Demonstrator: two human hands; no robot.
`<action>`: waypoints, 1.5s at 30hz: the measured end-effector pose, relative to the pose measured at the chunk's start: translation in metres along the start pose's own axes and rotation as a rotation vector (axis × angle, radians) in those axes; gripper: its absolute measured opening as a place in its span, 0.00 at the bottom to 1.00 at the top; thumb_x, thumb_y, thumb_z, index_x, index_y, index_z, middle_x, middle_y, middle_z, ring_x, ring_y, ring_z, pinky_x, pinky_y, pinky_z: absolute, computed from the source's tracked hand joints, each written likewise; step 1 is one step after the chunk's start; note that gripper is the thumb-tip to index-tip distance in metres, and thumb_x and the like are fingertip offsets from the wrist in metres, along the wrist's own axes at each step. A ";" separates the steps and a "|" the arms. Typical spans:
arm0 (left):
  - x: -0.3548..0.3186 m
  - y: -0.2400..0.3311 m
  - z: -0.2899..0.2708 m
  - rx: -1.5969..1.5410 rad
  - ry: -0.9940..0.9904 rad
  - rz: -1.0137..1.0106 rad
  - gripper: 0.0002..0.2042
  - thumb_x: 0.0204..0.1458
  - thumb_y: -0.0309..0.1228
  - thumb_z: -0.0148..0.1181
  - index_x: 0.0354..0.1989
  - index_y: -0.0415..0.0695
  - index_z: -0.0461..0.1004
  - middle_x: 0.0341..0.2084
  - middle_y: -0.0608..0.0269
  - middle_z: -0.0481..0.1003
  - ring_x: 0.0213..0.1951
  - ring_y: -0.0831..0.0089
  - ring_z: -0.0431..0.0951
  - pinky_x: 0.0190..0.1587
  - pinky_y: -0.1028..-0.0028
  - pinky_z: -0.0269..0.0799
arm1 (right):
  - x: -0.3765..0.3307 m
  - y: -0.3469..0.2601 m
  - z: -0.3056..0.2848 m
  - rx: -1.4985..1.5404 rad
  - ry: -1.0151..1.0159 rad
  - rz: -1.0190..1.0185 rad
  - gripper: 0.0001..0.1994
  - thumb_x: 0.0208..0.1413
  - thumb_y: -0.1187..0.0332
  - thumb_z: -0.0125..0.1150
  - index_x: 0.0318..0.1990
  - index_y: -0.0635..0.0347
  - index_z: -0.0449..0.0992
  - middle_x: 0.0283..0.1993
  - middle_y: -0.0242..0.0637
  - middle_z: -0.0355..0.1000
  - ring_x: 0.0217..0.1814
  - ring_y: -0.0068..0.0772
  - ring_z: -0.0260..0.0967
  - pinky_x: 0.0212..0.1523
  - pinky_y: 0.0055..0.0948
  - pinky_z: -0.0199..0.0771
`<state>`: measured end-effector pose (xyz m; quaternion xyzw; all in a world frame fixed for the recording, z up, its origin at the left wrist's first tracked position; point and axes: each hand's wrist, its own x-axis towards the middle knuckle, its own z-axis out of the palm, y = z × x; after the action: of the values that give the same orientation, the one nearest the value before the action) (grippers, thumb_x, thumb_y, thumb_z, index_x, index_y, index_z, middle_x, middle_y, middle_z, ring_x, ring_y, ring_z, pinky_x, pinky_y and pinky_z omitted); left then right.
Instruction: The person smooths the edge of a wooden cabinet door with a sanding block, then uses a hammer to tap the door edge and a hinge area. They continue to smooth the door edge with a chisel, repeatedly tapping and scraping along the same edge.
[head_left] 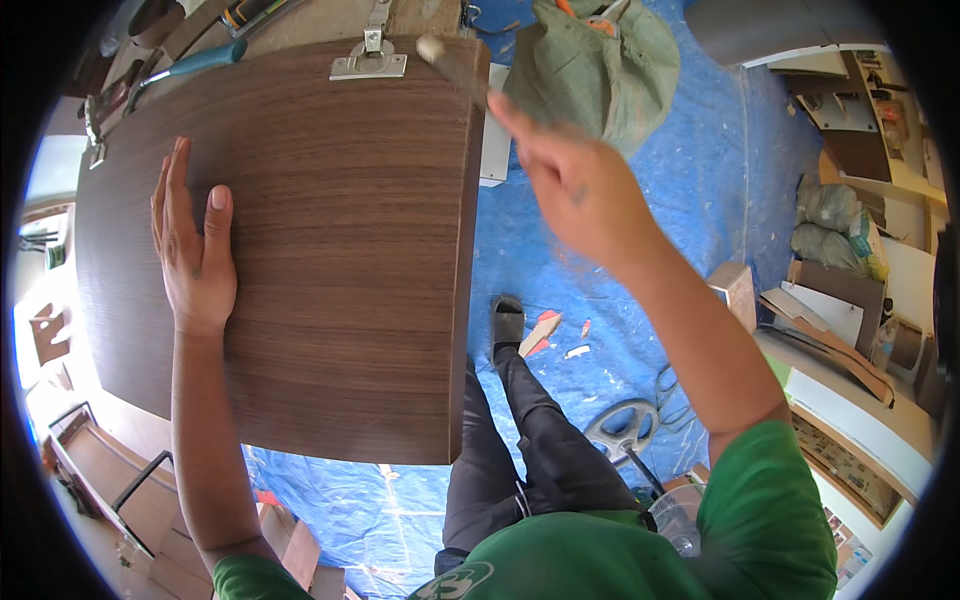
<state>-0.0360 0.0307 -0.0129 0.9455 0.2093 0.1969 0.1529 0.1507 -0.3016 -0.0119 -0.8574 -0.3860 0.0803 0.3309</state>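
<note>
A dark brown wood-grain cabinet door lies flat in front of me. My left hand rests on its left part, palm down, with the fingers stretched out. Beyond the door's right edge my right hand is raised, blurred by motion and closed around a slim tool. The tool's pale rounded end hovers over the far right corner; its exact kind is too smeared to make out. Close to that end, a metal hinge sits at the far edge. Another hinge is at the far left corner.
A teal-handled tool lies beyond the door among other hand tools. Blue sheeting covers the floor, with a green sack, scraps and a grey wheel-shaped thing. Boards and panels are piled at the right.
</note>
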 end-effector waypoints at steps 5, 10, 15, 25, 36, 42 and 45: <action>0.008 0.005 0.000 0.125 -0.089 0.215 0.33 0.68 0.53 0.49 0.75 0.47 0.59 0.74 0.52 0.60 0.77 0.52 0.52 0.78 0.50 0.41 | 0.038 0.006 -0.015 0.132 0.037 0.149 0.29 0.67 0.74 0.53 0.74 0.40 0.66 0.33 0.46 0.70 0.33 0.46 0.70 0.38 0.41 0.72; -0.019 0.075 -0.010 0.274 -0.504 0.358 0.42 0.62 0.54 0.56 0.77 0.39 0.53 0.78 0.49 0.49 0.79 0.51 0.44 0.78 0.47 0.34 | -0.064 0.038 -0.002 0.208 0.103 0.233 0.29 0.67 0.75 0.54 0.74 0.43 0.64 0.32 0.44 0.67 0.32 0.41 0.67 0.38 0.36 0.70; -0.027 0.144 0.007 0.105 -0.601 0.372 0.47 0.60 0.53 0.57 0.77 0.30 0.46 0.77 0.35 0.43 0.79 0.41 0.41 0.77 0.46 0.35 | -0.220 0.103 0.017 0.123 0.040 0.487 0.28 0.66 0.76 0.54 0.73 0.46 0.66 0.33 0.47 0.71 0.34 0.47 0.71 0.38 0.39 0.71; 0.024 0.190 0.068 0.117 -0.433 0.336 0.40 0.62 0.43 0.51 0.75 0.27 0.47 0.76 0.33 0.46 0.78 0.43 0.44 0.78 0.49 0.36 | -0.426 0.169 0.038 -0.025 -0.173 1.069 0.26 0.67 0.74 0.54 0.72 0.47 0.68 0.54 0.53 0.79 0.48 0.51 0.80 0.49 0.38 0.77; 0.075 0.247 0.119 -0.177 -0.914 0.657 0.35 0.64 0.47 0.54 0.74 0.37 0.58 0.78 0.44 0.46 0.79 0.46 0.42 0.79 0.49 0.35 | -0.405 0.170 0.049 0.034 -0.136 0.925 0.27 0.64 0.74 0.55 0.72 0.48 0.68 0.51 0.55 0.78 0.50 0.60 0.76 0.50 0.46 0.77; 0.037 0.214 0.075 0.016 -0.358 0.352 0.40 0.63 0.44 0.55 0.76 0.32 0.47 0.77 0.36 0.44 0.79 0.42 0.41 0.78 0.48 0.33 | -0.412 0.172 0.051 0.075 -0.080 0.891 0.27 0.65 0.75 0.55 0.72 0.48 0.68 0.52 0.56 0.78 0.51 0.60 0.77 0.51 0.46 0.77; 0.035 0.198 0.073 0.111 -0.353 0.269 0.39 0.64 0.43 0.53 0.76 0.31 0.46 0.77 0.38 0.45 0.79 0.45 0.41 0.79 0.48 0.33 | -0.421 0.172 0.052 0.074 -0.125 0.972 0.27 0.65 0.74 0.55 0.72 0.48 0.68 0.55 0.56 0.77 0.54 0.59 0.77 0.52 0.44 0.77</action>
<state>0.0916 -0.1401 0.0074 0.9917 0.0618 0.0352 0.1074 -0.0549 -0.6591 -0.2090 -0.9194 0.0428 0.2906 0.2616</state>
